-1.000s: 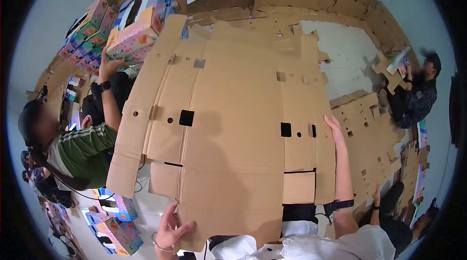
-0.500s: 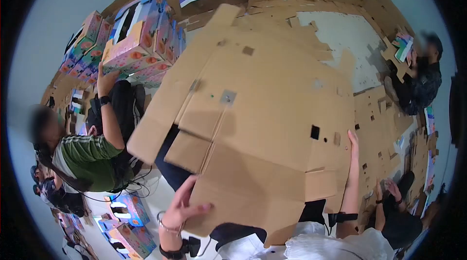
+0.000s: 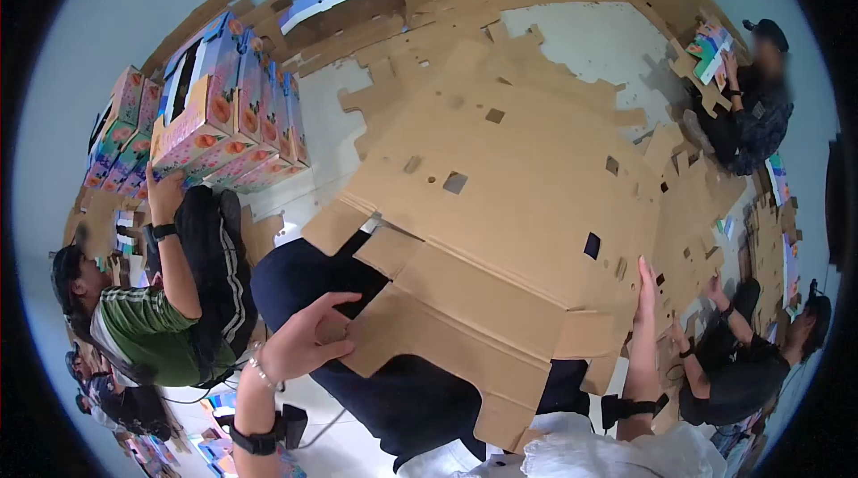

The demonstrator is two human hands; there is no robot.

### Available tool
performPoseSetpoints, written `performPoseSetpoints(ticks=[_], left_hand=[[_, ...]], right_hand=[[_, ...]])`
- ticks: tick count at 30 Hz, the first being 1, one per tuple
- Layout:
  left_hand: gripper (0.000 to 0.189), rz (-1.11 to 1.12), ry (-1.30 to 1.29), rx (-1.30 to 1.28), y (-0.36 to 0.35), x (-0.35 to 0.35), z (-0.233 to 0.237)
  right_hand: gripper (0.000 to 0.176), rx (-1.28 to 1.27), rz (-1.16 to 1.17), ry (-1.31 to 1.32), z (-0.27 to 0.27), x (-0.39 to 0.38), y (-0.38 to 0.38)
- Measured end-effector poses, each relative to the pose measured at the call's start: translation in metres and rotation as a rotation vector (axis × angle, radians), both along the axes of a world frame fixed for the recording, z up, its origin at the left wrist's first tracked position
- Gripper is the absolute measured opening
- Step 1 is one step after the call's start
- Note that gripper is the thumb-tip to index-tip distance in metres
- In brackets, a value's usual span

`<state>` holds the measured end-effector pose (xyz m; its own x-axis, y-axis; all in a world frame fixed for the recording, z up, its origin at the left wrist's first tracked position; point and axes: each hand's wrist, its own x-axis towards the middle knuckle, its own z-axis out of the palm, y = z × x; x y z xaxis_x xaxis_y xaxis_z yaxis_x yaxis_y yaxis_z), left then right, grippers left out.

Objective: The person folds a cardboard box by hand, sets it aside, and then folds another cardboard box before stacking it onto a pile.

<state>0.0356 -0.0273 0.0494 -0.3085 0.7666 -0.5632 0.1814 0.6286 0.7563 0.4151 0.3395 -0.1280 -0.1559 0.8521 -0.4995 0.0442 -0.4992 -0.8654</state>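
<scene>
A large unfolded brown cardboard sheet [image 3: 518, 228], with creases, flaps and small cut holes, lies slanted across my lap. At its lower left edge is my left hand [image 3: 315, 335], thumb and index finger apart, the thumb at the edge of a flap. My right hand [image 3: 645, 292] is stretched out flat along the right edge, fingers pointing away from me. Neither hand is closed around the sheet. Whether any fingers reach beneath it is hidden.
Printed boxes [image 3: 201, 107] stand stacked at upper left, next to a person in a green shirt [image 3: 147, 326]. More flat cardboard [image 3: 500, 62] covers the floor ahead. One person [image 3: 760, 112] holds a printed piece at upper right; another [image 3: 746, 371] sits at lower right.
The cardboard sheet has tipped and shifted, its left flap moving inward and its near part lower. My left hand has let go of its edge and moved left; my right hand is slightly lower.
</scene>
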Motion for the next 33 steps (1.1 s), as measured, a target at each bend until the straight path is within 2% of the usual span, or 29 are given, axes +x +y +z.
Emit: performPoseSetpoints(ticks=[1, 2, 3, 5, 6, 8, 10, 12, 14, 16, 18, 19, 23, 25, 26, 28, 31, 33], left_hand=[[0.059, 0.159, -0.167, -0.034, -0.006, 0.007, 0.003], [0.059, 0.176, -0.163, -0.043, -0.013, 0.013, -0.002], [0.058, 0.297, -0.155, 0.069, -0.021, 0.019, -0.012], [0.052, 0.521, -0.146, 0.263, -0.031, 0.029, -0.023], [0.052, 0.524, -0.145, 0.261, -0.034, 0.033, -0.022], [0.044, 0.917, -0.163, 0.384, -0.038, 0.046, -0.021], [0.039, 0.998, -0.064, 0.432, -0.047, 0.061, -0.034], [0.035, 1.315, -0.035, 0.576, -0.056, 0.074, -0.042], [0.031, 1.364, -0.011, 0.623, -0.072, 0.082, -0.045], [0.022, 1.492, 0.072, 0.663, -0.086, 0.087, -0.042], [0.023, 1.499, 0.143, 0.701, -0.119, 0.088, -0.044], [0.026, 1.598, 0.18, 0.709, -0.133, 0.087, -0.05], [0.031, 1.719, 0.183, 0.732, -0.123, 0.087, -0.035], [0.032, 1.702, 0.165, 0.804, -0.115, 0.077, -0.043], [0.033, 1.686, 0.151, 0.868, -0.109, 0.071, -0.047], [0.034, 1.543, 0.104, 0.845, -0.093, 0.044, -0.048], [0.035, 1.266, 0.09, 0.977, -0.047, -0.014, -0.03], [0.037, 1.139, 0.094, 1.066, -0.012, -0.057, -0.01]], right_hand=[[0.047, 0.018, 0.07, 0.065, -0.012, 0.004, 0.003], [0.046, 0.033, 0.143, 0.13, -0.02, 0.004, 0.005], [0.046, 0.023, 0.16, 0.136, -0.028, 0.001, 0.004], [0.04, -0.103, 0.1, 0.304, -0.029, -0.01, -0.002], [0.04, -0.105, 0.102, 0.304, -0.037, -0.011, -0.001], [0.04, -0.1, 0.188, 0.309, -0.055, -0.01, 0.004], [0.04, -0.173, 0.171, 0.376, -0.043, -0.025, -0.005], [0.04, -0.242, 0.154, 0.456, -0.035, -0.051, -0.015], [0.042, -0.205, 0.123, 0.457, -0.031, -0.073, -0.026], [0.04, -0.221, 0.16, 0.485, 0.003, -0.101, -0.04], [0.04, -0.064, 0.219, 0.306, 0.019, -0.117, -0.048], [0.039, -0.116, 0.195, 0.251, -0.002, -0.114, -0.041], [0.038, -0.085, 0.3, 0.328, 0.003, -0.121, -0.03], [0.035, -0.044, 0.188, 0.134, 0.022, -0.126, -0.029], [0.035, -0.033, 0.182, 0.137, 0.021, -0.124, -0.021], [0.035, 0.009, 0.183, 0.124, 0.018, -0.116, 0.003], [0.036, 0.154, 0.118, 0.197, 0.026, -0.115, 0.035], [0.036, 0.191, 0.128, 0.274, 0.053, -0.114, 0.04]])
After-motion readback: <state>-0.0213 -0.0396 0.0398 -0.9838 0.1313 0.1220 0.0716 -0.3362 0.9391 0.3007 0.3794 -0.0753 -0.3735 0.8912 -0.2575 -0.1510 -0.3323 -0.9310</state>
